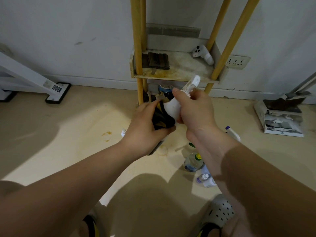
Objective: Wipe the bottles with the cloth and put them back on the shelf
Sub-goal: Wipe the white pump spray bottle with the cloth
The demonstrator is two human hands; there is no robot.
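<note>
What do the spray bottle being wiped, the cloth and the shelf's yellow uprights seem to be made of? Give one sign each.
Spray bottle: white plastic, smooth, moulded trigger head. Cloth: soft fabric, black and yellow, bunched in folds. Uprights: probably wood or bamboo, matt round poles; painted metal possible.

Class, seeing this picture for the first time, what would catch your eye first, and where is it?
Dead centre, the right hand grips a white spray bottle while the left hand holds a black and yellow cloth against it. Behind them stands a stained shelf with yellow posts; a clear bottle with a yellow cap sits on the floor beneath the right forearm.
</note>
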